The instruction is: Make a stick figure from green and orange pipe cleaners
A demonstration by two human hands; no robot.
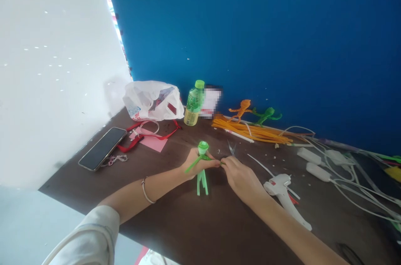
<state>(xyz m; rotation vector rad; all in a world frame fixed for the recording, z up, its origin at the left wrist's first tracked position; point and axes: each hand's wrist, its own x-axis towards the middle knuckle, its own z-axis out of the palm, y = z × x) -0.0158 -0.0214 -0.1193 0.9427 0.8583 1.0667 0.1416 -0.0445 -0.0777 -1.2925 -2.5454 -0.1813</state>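
Two bare hands hold a bright green pipe-cleaner figure [202, 183] above a dark brown wooden table [200, 231]. Who has hold of what?

The left hand [199, 164], a thin silver bangle [148, 190] at its wrist, is closed around the figure's middle. The right hand [241, 177] is closed in a tight pinch on the tip of a green arm. Whether the figure's feet touch the table cannot be told.

Where could trouble come from?

A white plastic hot glue gun [282, 192] lies just beside the right wrist. Whether it is hot cannot be told, but if it is, a careless sideways shift of that arm could mean a burn. Steel scissor blades [231, 148] sit just ahead of the right hand, where a slip could nick a finger. Tangled white power cables [354, 185] could snag the gun if they were tugged.

And the containers?

A crumpled white plastic bag [153, 100] slumps against the blue wall [266, 27], with printed packaging showing inside and the rest hidden. Beside it stands a clear plastic bottle with a green cap [194, 104], holding a yellowish drink. A knock could topple it, though the cap appears to be on.
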